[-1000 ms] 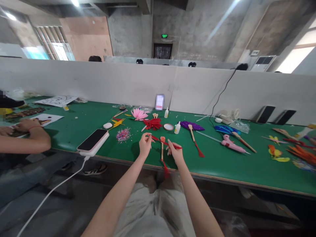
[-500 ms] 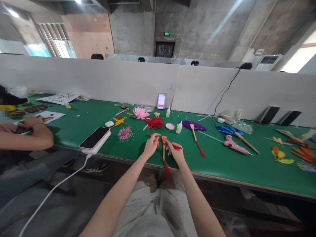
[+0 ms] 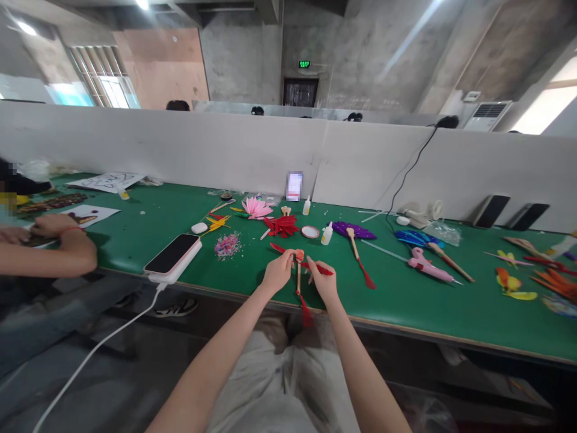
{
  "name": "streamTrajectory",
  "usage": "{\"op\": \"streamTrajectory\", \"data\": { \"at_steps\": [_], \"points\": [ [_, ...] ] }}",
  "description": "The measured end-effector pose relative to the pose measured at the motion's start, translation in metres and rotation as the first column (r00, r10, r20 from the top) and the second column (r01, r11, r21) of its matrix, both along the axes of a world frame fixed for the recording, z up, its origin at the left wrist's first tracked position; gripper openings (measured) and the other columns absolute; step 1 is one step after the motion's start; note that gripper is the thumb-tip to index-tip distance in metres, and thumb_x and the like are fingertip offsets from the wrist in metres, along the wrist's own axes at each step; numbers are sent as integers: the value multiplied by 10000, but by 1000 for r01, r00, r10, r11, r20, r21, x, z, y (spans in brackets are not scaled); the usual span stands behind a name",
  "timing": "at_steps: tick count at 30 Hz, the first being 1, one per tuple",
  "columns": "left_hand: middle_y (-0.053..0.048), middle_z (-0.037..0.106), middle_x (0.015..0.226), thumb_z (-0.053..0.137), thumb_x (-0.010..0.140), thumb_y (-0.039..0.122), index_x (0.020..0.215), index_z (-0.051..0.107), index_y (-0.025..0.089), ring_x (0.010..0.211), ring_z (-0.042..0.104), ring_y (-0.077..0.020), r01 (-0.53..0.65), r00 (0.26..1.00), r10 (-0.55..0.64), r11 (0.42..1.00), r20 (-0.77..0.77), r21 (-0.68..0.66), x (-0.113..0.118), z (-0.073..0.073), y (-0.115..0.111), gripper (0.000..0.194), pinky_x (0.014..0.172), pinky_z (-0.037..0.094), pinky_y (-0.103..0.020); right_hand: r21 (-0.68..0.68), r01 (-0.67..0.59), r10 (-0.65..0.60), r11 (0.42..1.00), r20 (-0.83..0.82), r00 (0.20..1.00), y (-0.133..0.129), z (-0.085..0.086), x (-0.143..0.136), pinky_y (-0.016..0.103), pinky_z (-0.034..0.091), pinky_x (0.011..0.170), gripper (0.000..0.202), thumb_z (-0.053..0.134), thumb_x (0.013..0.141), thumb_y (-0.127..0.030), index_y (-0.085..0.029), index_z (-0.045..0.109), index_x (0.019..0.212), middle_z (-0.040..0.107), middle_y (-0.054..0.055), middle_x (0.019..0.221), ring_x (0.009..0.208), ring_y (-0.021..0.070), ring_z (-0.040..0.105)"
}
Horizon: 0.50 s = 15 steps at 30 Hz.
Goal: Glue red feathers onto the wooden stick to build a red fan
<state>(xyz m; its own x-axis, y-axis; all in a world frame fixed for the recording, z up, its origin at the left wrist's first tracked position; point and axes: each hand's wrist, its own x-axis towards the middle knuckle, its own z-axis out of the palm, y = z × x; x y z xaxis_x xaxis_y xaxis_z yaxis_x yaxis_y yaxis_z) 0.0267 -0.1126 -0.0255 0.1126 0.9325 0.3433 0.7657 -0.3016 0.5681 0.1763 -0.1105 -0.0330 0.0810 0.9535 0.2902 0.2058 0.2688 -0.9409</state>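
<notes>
A: What is nearest the body?

B: A red tassel, hanging past the edge of the green table. It is joined to the near end of a slim wooden stick that points away from the body. An orange top sits on its far end.

A: And the hands?

B: The left hand is just left of the stick. Its thumb and forefinger are pinching the inner end of a pointed red piece, right beside the orange top. The right hand, just right of the stick, has thumb and forefinger closed around a slim red piece, whose tip points at the orange top. How its other fingers lie, I can't tell.

A: What is around them?

B: Well to the right of the stick lies a pink glue gun. Well to its left is a thick white device with a dark screen, and, closer in, a heap of tiny coloured bits.

A: Farther off?

B: Beyond the stick and to its right stands a glue bottle, near a round lid. A red flower lies beyond the stick, slightly left, with a pink flower farther that way. Past them, almost in line with the stick, a phone leans on a white partition.
</notes>
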Motion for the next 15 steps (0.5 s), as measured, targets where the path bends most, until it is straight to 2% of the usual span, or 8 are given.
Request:
{"op": "streamTrajectory", "data": {
  "at_steps": [7, 11, 15],
  "points": [
    [-48, 583, 1155, 281, 886, 169, 1226, 413, 216, 918, 600, -172, 13, 978, -12, 1000, -208, 4, 3, 1, -4, 368, 718, 446, -252, 11, 18, -18, 1000, -1, 1000, -1, 1, -1, 233, 371, 424, 447, 511, 764, -532, -194, 489, 472, 442, -40, 325, 330, 109, 443],
    [-62, 587, 1119, 287, 863, 128, 1238, 396, 214, 876, 605, -187, 13, 974, -13, 1000, -226, 0, 2, -1, -3, 400, 678, 448, -264, 19, 7, -8, 1000, 15, 1000, -1, -1, -1, 235, 372, 437, 434, 510, 776, -509, -193, 493, 479, 438, -44, 328, 333, 108, 439],
    [-82, 624, 945, 298, 858, 129, 1169, 447, 192, 776, 612, -189, -16, 985, 11, 999, -174, -31, 1, -3, -1, 351, 642, 433, -264, 31, -9, 8, 999, 34, 999, -1, -1, -2, 229, 374, 461, 429, 530, 771, -483, -190, 490, 460, 442, -44, 337, 352, 100, 440]
  ]
}}
